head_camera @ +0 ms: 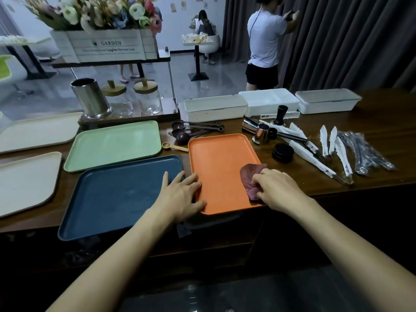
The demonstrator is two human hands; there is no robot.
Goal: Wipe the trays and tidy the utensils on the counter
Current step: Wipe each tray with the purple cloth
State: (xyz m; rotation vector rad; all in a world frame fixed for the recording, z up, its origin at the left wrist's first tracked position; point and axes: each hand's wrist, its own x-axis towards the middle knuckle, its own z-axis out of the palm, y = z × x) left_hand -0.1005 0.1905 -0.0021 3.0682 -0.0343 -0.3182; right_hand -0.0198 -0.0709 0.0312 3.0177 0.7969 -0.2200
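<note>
— Why is the left hand point(182, 194) lying flat like that?
— Its fingers are straight and spread and it holds nothing. It presses on the rim of the orange tray point(220, 158) at about 8 o'clock and spills onto the blue tray point(117, 194) beside it. I'd say it pins the tray so the wiping can't shove it about.
— And the right hand point(276, 188)?
— It's curled round a bunched purple cloth point(248, 176) on the tray floor at 5 o'clock, by the near right corner.
— Is there room to sweep?
— Toward 12 the floor lies bare. The near edge sits right at the front lip of the surface point(382, 136), perhaps slightly over. A hard pull toward 6 might tip it, I reckon.
— Sideways?
— It's tight. The blue tray is touching or nearly so at 9, and the green tray point(112, 145) is at 10. A wooden scoop point(174, 146) and dark measuring spoons point(193, 129) lie just off the corner at 11. At 2 to 3, black lids point(283, 153) and wrapped utensils point(337, 152) lie scattered, not yet tidied. The white boxes point(215, 108) beyond are probably their home.
</note>
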